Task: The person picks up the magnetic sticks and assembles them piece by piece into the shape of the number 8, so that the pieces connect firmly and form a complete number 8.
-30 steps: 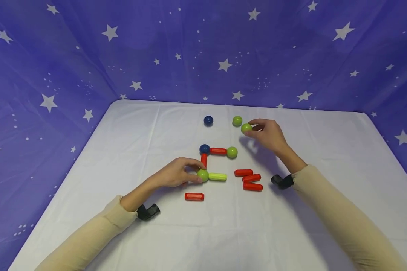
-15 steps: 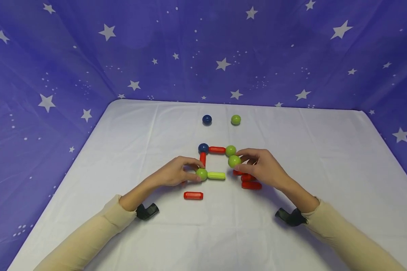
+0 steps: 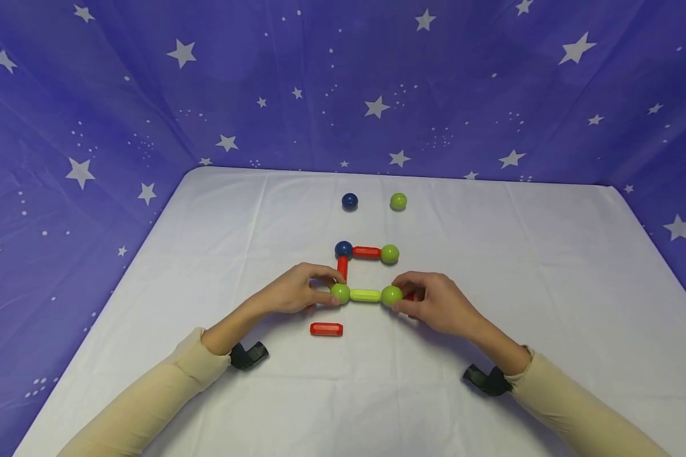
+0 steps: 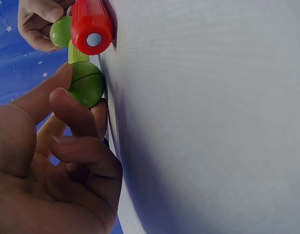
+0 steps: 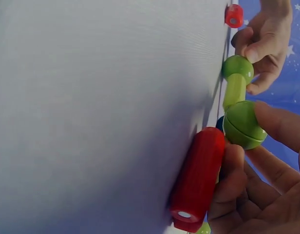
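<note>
Left hand (image 3: 294,291) pinches one green ball (image 3: 340,294), right hand (image 3: 437,303) another green ball (image 3: 391,296); yellow-green rod (image 3: 365,296) between them, low at the tabletop (image 3: 331,412). Possible trouble: off-line push could twist rod from ball; right fingers, crowding a red rod (image 5: 197,178), might knock it. Tabletop white, cloth-covered, faintly creased. Beyond: blue curtain (image 3: 297,54), pale stars.

You are in a booth-like spot: a white-covered table (image 3: 343,393) before you, with blue-purple cloth (image 3: 343,70) printed with white stars (image 3: 377,107) hanging behind it and along both sides. The cloth hides what kind of room this is.
</note>
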`<state>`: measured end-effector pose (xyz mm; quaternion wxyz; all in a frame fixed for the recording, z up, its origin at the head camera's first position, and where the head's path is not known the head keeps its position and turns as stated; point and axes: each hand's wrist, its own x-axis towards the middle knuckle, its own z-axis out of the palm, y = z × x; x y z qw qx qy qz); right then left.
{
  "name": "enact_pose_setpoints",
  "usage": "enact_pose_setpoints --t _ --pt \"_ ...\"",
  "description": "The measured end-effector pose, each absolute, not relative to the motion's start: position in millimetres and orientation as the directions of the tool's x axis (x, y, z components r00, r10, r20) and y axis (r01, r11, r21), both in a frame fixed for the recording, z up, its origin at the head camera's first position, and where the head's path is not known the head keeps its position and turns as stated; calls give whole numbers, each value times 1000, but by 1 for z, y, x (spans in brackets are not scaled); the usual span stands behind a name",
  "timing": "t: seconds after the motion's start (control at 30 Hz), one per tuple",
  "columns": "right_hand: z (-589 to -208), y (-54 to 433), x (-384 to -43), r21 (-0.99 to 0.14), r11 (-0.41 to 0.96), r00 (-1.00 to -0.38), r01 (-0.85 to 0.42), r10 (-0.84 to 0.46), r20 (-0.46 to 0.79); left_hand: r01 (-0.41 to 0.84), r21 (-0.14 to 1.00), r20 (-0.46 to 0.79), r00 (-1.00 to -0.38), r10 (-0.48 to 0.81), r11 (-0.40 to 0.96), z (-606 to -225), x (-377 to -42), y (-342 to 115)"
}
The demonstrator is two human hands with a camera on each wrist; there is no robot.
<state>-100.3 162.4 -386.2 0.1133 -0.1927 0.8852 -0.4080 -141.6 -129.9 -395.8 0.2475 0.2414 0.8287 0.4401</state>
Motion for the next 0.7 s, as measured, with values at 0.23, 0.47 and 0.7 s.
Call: enact_pose_setpoints --t 0.23,0.47,0.7 --pt "-390 162 -101 -738 616 -897 -276 -441 -32 177 846 -203 -765 611 503 -395 -141 -130" --pt "-391 162 -101 -723 631 -898 -280 -439 -35 177 845 -204 -765 610 505 -395 -141 -130" --pt "-390 160 -100 -707 648 -899 -284 -437 -39 185 844 -197 -766 612 504 -395 -141 -130"
